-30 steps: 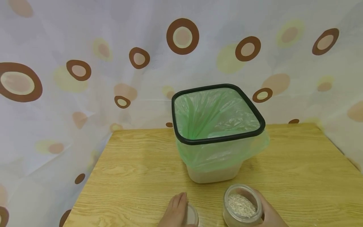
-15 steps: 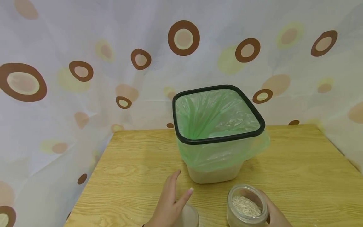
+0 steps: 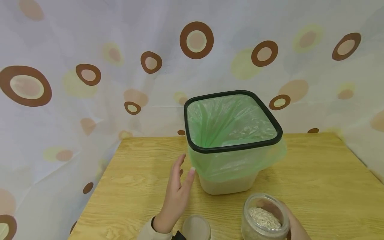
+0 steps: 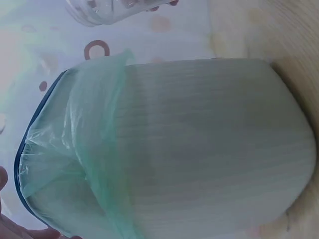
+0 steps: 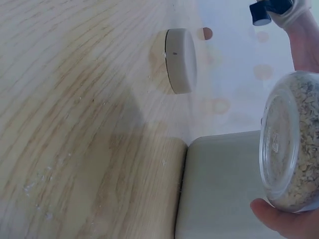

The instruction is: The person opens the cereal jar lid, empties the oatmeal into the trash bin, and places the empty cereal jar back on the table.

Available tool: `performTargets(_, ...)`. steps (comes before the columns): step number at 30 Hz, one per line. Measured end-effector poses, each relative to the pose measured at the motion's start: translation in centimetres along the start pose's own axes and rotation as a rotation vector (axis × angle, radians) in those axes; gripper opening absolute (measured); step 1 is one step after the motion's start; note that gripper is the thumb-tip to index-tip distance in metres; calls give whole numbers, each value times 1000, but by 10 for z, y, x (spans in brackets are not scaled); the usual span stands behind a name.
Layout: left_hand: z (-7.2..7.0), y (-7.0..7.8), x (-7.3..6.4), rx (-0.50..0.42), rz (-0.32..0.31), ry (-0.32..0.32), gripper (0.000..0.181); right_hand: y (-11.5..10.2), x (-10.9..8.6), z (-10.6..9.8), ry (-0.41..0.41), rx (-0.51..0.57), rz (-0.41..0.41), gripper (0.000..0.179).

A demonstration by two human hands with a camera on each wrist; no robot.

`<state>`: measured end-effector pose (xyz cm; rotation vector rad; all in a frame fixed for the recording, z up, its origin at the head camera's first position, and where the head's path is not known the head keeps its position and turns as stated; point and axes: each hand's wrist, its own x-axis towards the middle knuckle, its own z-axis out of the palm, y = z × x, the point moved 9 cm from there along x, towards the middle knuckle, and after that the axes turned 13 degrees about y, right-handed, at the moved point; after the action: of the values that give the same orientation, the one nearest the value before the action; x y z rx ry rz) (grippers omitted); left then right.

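Observation:
My left hand [image 3: 174, 200] is raised beside the left side of a bin [image 3: 226, 186] with its fingers spread and holds nothing. In the left wrist view, its fingertips show near the bin's dark rim [image 4: 19, 164]; I cannot tell whether they touch. At the lower right, my right hand [image 3: 295, 225] grips a clear jar [image 3: 250, 226] that contains pale, oat-like flakes [image 3: 264, 218]. The jar has no lid on it, and its underside shows off the table in the right wrist view. A round, pale lid [image 3: 196, 228] lies on the table below my left hand.
A green plastic bag [image 3: 231, 163] lines the bin and hangs over its black rim. The bin stands on a wood-grain table [image 3: 144, 176]. Small pale crumbs [image 5: 47, 199] dot the tabletop. A patterned sheet [image 3: 162, 86] rises behind and at both sides.
My left hand has let go of the lid and moved up and forward to the bin's left side. The jar, in my right hand, has shifted slightly right.

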<state>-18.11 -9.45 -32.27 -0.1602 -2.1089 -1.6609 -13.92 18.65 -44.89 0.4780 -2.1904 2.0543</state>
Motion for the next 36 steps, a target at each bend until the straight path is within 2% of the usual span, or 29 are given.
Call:
performTargets(2, 1, 5, 6, -38, 1, -4, 54, -6, 1, 1, 6, 61, -30, 81)
performTargets(5, 1, 10, 15, -82, -13, -9, 55, -15, 3, 2, -2, 159, -22, 73)
performTargets(7, 2, 13, 20, -91, -30, -13, 57, -22, 5, 2, 1, 170, -13, 72)
performTargets(15, 12, 16, 35, -126, -114, -66, 63, -31, 5, -7, 122, 136, 70, 87)
performTargets(19, 18, 20, 43, -151, -129, -113, 64, -41, 7, -10, 124, 143, 13, 89)
performTargets(25, 24, 27, 56, -202, -132, -146, 61, -54, 9, -18, 153, 120, 14, 91)
performTargets(27, 26, 27, 59, -210, -166, -147, 62, -58, 10, -21, 170, 123, 17, 91)
performTargets(32, 32, 21, 66, -267, -297, -142, 62, -72, 13, -27, 181, 159, -22, 94)
performTargets(36, 33, 17, 72, -296, -356, -116, 60, -77, 15, -33, 196, 155, -7, 93)
